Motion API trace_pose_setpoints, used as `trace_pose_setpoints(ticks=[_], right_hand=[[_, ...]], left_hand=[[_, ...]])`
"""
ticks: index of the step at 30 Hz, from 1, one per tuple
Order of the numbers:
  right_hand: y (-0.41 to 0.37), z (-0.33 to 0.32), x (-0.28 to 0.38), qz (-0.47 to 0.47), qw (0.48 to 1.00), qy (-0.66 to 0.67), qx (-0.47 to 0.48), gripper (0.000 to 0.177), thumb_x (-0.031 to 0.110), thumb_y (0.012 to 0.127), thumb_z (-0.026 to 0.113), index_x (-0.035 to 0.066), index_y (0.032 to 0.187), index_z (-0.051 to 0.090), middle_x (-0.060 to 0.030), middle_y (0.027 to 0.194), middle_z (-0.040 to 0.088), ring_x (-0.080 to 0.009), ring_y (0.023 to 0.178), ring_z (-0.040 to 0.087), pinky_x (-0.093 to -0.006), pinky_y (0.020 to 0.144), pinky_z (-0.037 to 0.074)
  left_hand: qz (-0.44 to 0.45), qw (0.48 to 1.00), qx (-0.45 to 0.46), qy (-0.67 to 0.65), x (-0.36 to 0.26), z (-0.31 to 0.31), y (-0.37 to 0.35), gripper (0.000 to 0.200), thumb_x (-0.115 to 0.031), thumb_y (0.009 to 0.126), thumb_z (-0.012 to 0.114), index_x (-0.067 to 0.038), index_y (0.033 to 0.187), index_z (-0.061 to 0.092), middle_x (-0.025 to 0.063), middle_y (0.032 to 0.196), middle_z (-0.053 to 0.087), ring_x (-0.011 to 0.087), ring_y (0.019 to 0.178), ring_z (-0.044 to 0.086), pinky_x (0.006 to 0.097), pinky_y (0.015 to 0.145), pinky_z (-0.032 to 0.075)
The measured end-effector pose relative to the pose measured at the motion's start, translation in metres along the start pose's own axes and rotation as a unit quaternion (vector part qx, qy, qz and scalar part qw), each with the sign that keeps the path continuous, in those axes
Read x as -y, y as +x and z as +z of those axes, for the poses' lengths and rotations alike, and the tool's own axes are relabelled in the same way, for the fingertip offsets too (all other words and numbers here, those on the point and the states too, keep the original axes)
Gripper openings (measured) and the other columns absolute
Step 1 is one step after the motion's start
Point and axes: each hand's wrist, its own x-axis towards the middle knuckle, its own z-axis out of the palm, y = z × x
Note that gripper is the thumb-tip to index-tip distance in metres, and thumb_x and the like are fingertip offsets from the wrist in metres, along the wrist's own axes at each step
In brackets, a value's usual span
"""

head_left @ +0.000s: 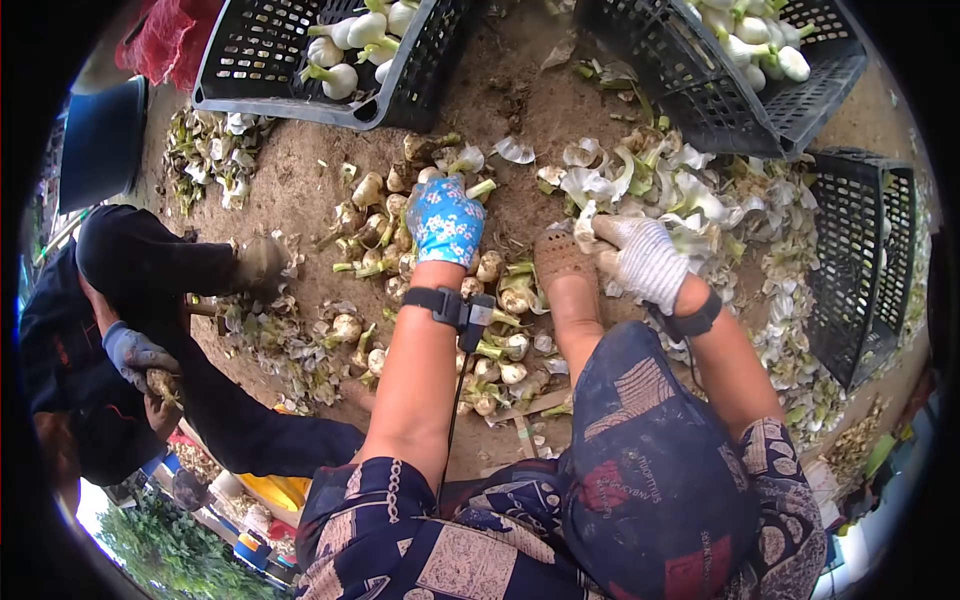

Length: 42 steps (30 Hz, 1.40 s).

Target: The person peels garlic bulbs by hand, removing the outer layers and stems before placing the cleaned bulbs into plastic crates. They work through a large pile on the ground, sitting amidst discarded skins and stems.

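Note:
My left hand (pixel 446 222), in a blue flowered glove, is closed around a garlic bulb (pixel 428 175). The bulb is mostly hidden, and a cut green stem (pixel 480 188) sticks out at the right of the fist. Below and around that hand lie many unpeeled garlic bulbs (pixel 372 228) with soil on them. My right hand (pixel 645 258), in a white knitted glove with dirty fingertips, is pinched on a pale piece of garlic skin (pixel 586 224). It is just above my brown shoe (pixel 562 255), beside a heap of peeled skins (pixel 690 200).
Black crates with clean white garlic stand at the back left (pixel 290 100) and back right (pixel 760 110). Another black crate (pixel 860 260) is at the right. A co-worker (pixel 120 340) sits at the left, a gloved hand (pixel 140 352) holding a garlic bulb. Behind is a dark tub (pixel 100 145).

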Motion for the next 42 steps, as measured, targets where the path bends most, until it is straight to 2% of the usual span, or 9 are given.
trace_pose_setpoints(ticks=[6, 13, 15, 17, 21, 23, 29, 31, 42], right_hand=[[0.026, 0.020, 0.022, -0.072, 0.993, 0.033, -0.088, 0.072, 0.016, 0.073, 0.059, 0.014, 0.139, 0.029, -0.0191, 0.138, 0.035, -0.0388, 0.124, 0.037, -0.0403, 0.102, 0.033], [0.011, 0.015, 0.014, -0.062, 0.964, 0.242, -0.095, 0.058, 0.007, 0.075, 0.059, 0.009, 0.131, 0.041, -0.0152, 0.123, 0.051, -0.0321, 0.112, 0.050, -0.0345, 0.093, 0.042], [0.005, 0.015, 0.013, 0.027, 0.767, 0.640, -0.028, 0.056, 0.007, 0.077, 0.060, 0.004, 0.130, 0.042, -0.0108, 0.117, 0.055, -0.0235, 0.098, 0.057, -0.0308, 0.083, 0.047], [0.004, 0.018, -0.005, 0.038, 0.623, 0.781, -0.005, 0.056, 0.012, 0.081, 0.061, 0.004, 0.132, 0.039, -0.0102, 0.118, 0.053, -0.0133, 0.094, 0.056, -0.0244, 0.074, 0.048], [0.009, 0.014, 0.010, -0.044, 0.695, 0.716, -0.044, 0.059, 0.014, 0.083, 0.061, 0.002, 0.135, 0.034, -0.0112, 0.124, 0.049, -0.0161, 0.100, 0.054, -0.0278, 0.080, 0.048], [0.001, 0.006, 0.015, 0.009, 0.700, 0.713, 0.024, 0.060, 0.015, 0.083, 0.060, 0.002, 0.135, 0.033, -0.0114, 0.128, 0.046, -0.0174, 0.105, 0.052, -0.0294, 0.084, 0.047], [-0.005, -0.021, -0.003, 0.067, 0.805, 0.580, -0.105, 0.044, 0.024, 0.086, 0.058, 0.002, 0.123, 0.050, -0.0078, 0.108, 0.061, -0.0170, 0.076, 0.061, -0.0251, 0.063, 0.051], [-0.003, -0.018, -0.003, 0.039, 0.848, 0.523, -0.078, 0.039, 0.027, 0.086, 0.057, 0.003, 0.117, 0.054, -0.0065, 0.096, 0.062, -0.0140, 0.070, 0.059, -0.0227, 0.057, 0.048], [-0.011, -0.024, 0.028, 0.058, 0.946, 0.304, -0.097, 0.024, 0.022, 0.083, 0.057, -0.001, 0.089, 0.065, -0.0214, 0.074, 0.060, -0.0321, 0.066, 0.059, -0.0382, 0.058, 0.046]], left_hand=[[-0.019, 0.915, 0.082, -0.395, -0.004, -0.016, -0.007, 0.020, -0.007, 0.077, 0.061, -0.003, 0.096, 0.064, 0.0081, 0.087, 0.062, 0.0170, 0.074, 0.060, 0.0254, 0.061, 0.049], [-0.047, 0.712, 0.144, -0.686, -0.033, -0.033, -0.039, 0.026, -0.005, 0.082, 0.061, -0.003, 0.108, 0.057, 0.0022, 0.086, 0.061, 0.0059, 0.067, 0.056, 0.0187, 0.053, 0.047], [-0.103, 0.513, 0.158, -0.838, -0.044, -0.036, -0.044, 0.034, -0.007, 0.083, 0.063, -0.004, 0.115, 0.052, 0.0040, 0.091, 0.062, 0.0080, 0.070, 0.058, 0.0208, 0.058, 0.049], [-0.089, 0.518, 0.116, -0.842, -0.044, -0.028, -0.053, 0.046, -0.013, 0.081, 0.066, -0.005, 0.122, 0.046, 0.0064, 0.101, 0.060, 0.0115, 0.082, 0.059, 0.0243, 0.071, 0.051], [0.051, 0.799, 0.078, -0.594, -0.057, -0.016, -0.073, 0.057, -0.005, 0.079, 0.065, -0.002, 0.130, 0.040, 0.0096, 0.121, 0.052, 0.0154, 0.101, 0.054, 0.0275, 0.088, 0.044], [-0.089, 0.617, 0.136, -0.770, -0.062, -0.006, -0.076, 0.054, -0.012, 0.081, 0.065, -0.004, 0.128, 0.041, 0.0106, 0.120, 0.053, 0.0151, 0.105, 0.054, 0.0250, 0.086, 0.047], [0.013, 0.697, 0.059, -0.715, -0.054, -0.011, -0.062, 0.054, -0.006, 0.075, 0.063, -0.003, 0.125, 0.044, 0.0104, 0.115, 0.054, 0.0178, 0.104, 0.054, 0.0290, 0.090, 0.044], [0.150, 0.878, -0.005, -0.455, -0.055, -0.018, -0.063, 0.052, -0.008, 0.075, 0.064, -0.001, 0.123, 0.046, 0.0128, 0.116, 0.053, 0.0205, 0.106, 0.053, 0.0311, 0.091, 0.042], [0.220, 0.879, -0.047, -0.420, -0.062, -0.019, -0.071, 0.049, -0.006, 0.074, 0.061, -0.001, 0.121, 0.049, 0.0148, 0.108, 0.055, 0.0213, 0.094, 0.057, 0.0314, 0.080, 0.047]])
